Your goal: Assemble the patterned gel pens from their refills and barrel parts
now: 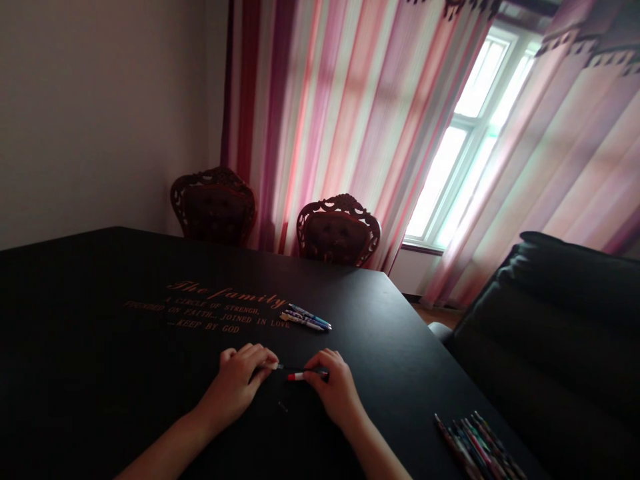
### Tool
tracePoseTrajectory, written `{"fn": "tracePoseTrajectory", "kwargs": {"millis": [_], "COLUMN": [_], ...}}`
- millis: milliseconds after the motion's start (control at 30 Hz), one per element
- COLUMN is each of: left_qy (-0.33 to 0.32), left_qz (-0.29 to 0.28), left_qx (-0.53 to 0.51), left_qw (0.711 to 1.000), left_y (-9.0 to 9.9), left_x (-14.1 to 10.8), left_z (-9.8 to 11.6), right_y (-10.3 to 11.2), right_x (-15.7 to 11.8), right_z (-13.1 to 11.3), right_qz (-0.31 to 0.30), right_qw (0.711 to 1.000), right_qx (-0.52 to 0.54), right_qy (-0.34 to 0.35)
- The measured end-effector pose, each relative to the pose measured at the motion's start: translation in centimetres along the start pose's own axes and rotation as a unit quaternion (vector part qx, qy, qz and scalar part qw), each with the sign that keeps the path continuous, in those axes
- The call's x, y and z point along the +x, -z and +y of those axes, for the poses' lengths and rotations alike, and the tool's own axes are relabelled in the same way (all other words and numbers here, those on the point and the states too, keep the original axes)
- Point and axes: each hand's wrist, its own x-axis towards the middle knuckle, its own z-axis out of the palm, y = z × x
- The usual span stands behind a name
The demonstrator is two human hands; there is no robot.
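Over the black table (150, 400), my left hand (245, 370) is closed in a pinch on the pale end of a thin dark pen refill (293, 368). The refill runs across to my right hand (333, 383), whose fingers are closed around its other end. Under the right thumb a red-and-white pen part (296, 377) sticks out to the left; I cannot tell whether it is gripped or lies on the table. Between my forearms lies a tiny clear piece (283, 406), too small to make out. The right fingers hide the far ends of both parts.
Several pens (306, 317) lie together beyond my hands, beside the printed lettering (225, 297). Another row of pens (480, 443) lies at the lower right. Two carved chairs (340, 233) stand past the far edge, and a dark armchair (555, 347) is on the right.
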Motion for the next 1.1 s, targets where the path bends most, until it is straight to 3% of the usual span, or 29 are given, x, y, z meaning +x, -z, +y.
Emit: {"fn": "tracePoseTrajectory", "kwargs": {"millis": [133,267,367,433,500,633,800,867,967,1033,1100], "left_qy": [-0.013,0.023,0.062,0.099,0.132,0.153,0.127,0.112,0.095,0.094,0.1], "left_qz": [-0.022,-0.02,-0.009,0.011,0.032,0.056,0.048,0.042,0.023,0.015,0.015], "left_qx": [-0.029,-0.142,-0.269,-0.343,-0.395,-0.436,-0.449,-0.446,-0.436,-0.431,-0.432], "left_qw": [0.999,0.989,0.961,0.934,0.908,0.885,0.883,0.887,0.895,0.897,0.896], "left_y": [0.0,-0.1,0.2,0.4,0.7,0.8,0.4,0.2,-0.2,-0.4,-0.6], "left_x": [-0.1,0.3,0.7,0.9,1.0,0.9,1.0,1.1,1.1,1.1,1.1], "left_z": [0.5,0.3,0.3,0.3,0.4,0.3,-0.1,-0.2,-0.3,-0.4,-0.6], "right_y": [0.4,0.7,1.1,1.3,1.2,-0.4,-2.2,-1.6,0.3,1.5,2.2], "right_x": [-0.1,0.0,0.2,0.2,-0.1,-1.8,-2.8,-2.3,-1.0,-0.2,0.3], "right_z": [-0.5,-0.5,-0.2,-0.4,-1.1,-2.8,-3.6,-3.3,-2.1,-0.8,0.6], "right_qz": [0.0,0.033,0.113,0.142,0.102,-0.076,-0.124,-0.1,-0.015,0.035,0.044], "right_qw": [1.0,0.996,0.987,0.986,0.994,0.992,0.984,0.988,0.997,0.997,0.992], "right_qx": [0.009,0.072,0.116,0.089,0.036,-0.031,-0.053,-0.039,-0.016,-0.043,-0.106], "right_qy": [0.019,0.029,-0.008,-0.024,-0.007,0.094,0.118,0.109,0.068,0.054,0.058]}}
